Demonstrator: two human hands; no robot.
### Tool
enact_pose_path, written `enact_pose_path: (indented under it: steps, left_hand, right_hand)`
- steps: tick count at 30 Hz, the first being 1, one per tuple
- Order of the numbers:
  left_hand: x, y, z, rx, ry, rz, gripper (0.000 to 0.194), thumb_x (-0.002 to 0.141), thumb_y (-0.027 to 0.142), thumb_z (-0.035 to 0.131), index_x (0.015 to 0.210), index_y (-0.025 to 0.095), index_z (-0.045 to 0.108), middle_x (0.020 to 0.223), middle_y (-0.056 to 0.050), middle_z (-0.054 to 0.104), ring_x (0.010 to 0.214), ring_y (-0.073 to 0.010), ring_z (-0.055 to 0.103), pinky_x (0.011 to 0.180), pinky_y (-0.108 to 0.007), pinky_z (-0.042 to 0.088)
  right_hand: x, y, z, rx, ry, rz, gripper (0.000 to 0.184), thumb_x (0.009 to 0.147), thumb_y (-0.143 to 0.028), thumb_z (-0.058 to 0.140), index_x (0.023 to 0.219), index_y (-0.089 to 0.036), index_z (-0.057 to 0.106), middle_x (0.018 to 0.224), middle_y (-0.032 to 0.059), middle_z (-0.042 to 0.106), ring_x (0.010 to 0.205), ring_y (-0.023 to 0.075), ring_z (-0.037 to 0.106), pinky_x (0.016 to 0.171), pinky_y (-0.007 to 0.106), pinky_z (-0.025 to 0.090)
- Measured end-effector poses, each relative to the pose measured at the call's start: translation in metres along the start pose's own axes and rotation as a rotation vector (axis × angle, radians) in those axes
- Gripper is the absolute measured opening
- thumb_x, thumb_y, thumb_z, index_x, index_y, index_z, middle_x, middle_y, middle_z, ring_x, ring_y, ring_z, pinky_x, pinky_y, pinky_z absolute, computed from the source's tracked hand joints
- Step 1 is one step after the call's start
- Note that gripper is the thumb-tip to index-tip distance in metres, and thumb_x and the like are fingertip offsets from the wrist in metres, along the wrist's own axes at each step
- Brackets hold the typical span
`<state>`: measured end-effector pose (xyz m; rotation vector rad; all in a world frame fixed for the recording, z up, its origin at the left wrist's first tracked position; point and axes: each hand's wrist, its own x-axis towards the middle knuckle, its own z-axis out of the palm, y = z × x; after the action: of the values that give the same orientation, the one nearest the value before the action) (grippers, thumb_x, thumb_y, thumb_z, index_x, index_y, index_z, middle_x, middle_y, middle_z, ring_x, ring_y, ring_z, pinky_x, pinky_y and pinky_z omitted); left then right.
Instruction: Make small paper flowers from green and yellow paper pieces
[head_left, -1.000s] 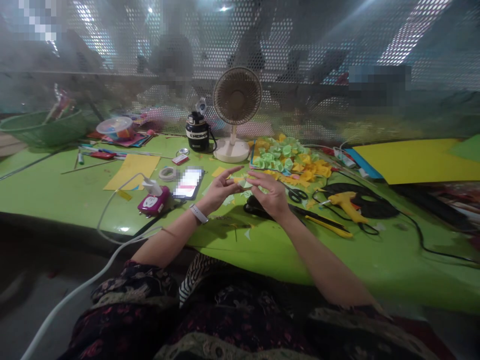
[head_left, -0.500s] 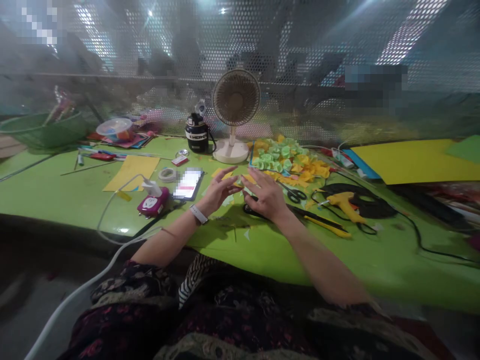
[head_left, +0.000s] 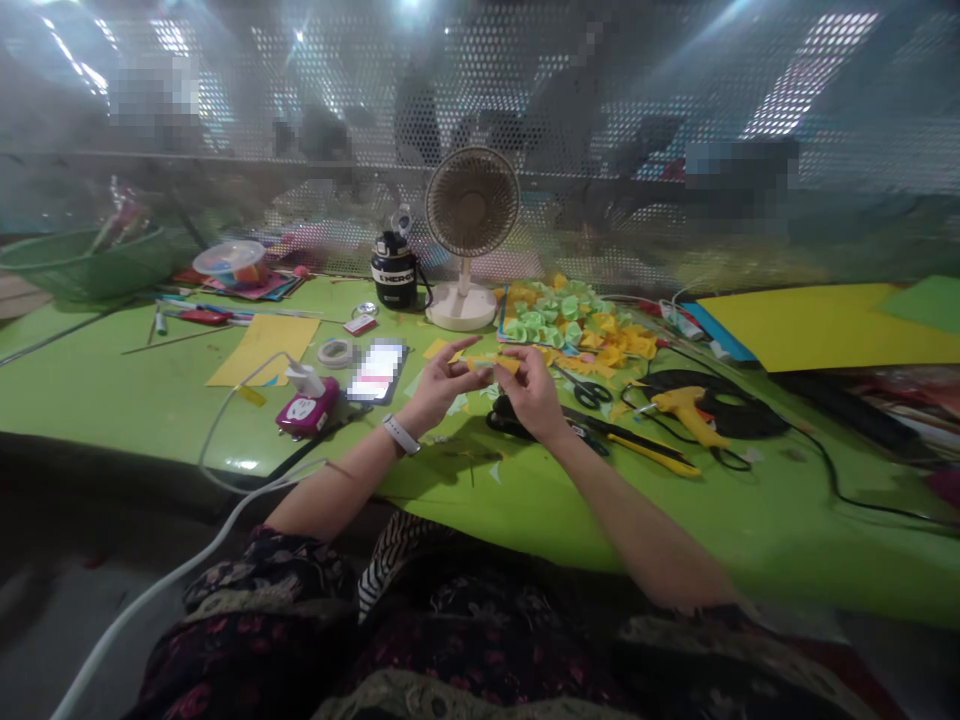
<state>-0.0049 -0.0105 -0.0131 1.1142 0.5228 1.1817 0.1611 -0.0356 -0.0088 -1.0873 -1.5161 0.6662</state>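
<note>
Dark patterned cloth (head_left: 420, 640) is covering the person's lap below the table's near edge. The left hand (head_left: 442, 382), with a white watch band (head_left: 398, 434) on its wrist, and the right hand (head_left: 534, 395) are close together, the 2 of them pinching a yellow paper strip (head_left: 495, 364) above a lime-green table (head_left: 112, 385). A black tool (head_left: 504, 416) is lying just below the right hand, with black-handled scissors (head_left: 590, 393) and a yellow glue gun (head_left: 686, 415) sitting to its right. A blurred phone (head_left: 377, 371) is lying left of the hands. Farther off, a heap of green and yellow paper flowers (head_left: 570, 325) is spreading beside a small fan (head_left: 471, 205).
</note>
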Motion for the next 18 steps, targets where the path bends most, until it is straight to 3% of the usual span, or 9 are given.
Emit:
enact_pose_path:
  steps: [4,7,13,18]
  left_hand:
    - [0.000,0.001,-0.002,0.026,-0.019,-0.016,0.074,0.068,0.029,0.088,0.133,0.015,0.055,0.070,0.004,0.068,0.074,-0.0122,0.070,0.090,-0.035,0.057]
    - [0.000,0.005,-0.001,0.020,-0.008,-0.042,0.072,0.072,0.029,0.085,0.136,0.017,0.055,0.067,0.006,0.065,0.069,-0.0099,0.068,0.087,-0.032,0.058]
    - [0.000,0.012,0.000,-0.008,0.023,-0.071,0.049,0.077,0.032,0.074,0.124,0.018,0.065,0.079,0.000,0.067,0.079,-0.0142,0.070,0.078,-0.032,0.060]
    - [-0.002,0.011,-0.002,0.120,-0.007,0.006,0.045,0.076,0.030,0.073,0.119,0.018,0.066,0.082,-0.001,0.066,0.080,-0.0137,0.068,0.074,-0.029,0.060]
  right_hand:
    - [0.001,-0.001,-0.001,0.032,-0.039,-0.035,0.032,0.090,-0.045,0.060,0.112,-0.022,0.054,0.078,-0.0002,0.062,0.065,0.0154,0.058,0.062,0.030,0.046]
    - [0.004,0.000,-0.003,0.147,-0.075,0.027,0.034,0.088,-0.049,0.060,0.110,-0.023,0.058,0.088,0.0016,0.064,0.065,0.0147,0.060,0.063,0.031,0.050]
    - [0.008,0.001,-0.004,0.334,-0.043,0.202,0.034,0.084,-0.048,0.061,0.108,-0.023,0.058,0.086,-0.0002,0.064,0.054,0.0106,0.057,0.056,0.028,0.050]
    - [0.007,0.000,-0.004,0.320,-0.051,0.191,0.031,0.085,-0.044,0.061,0.109,-0.023,0.058,0.086,0.0001,0.063,0.054,0.0103,0.057,0.055,0.027,0.051]
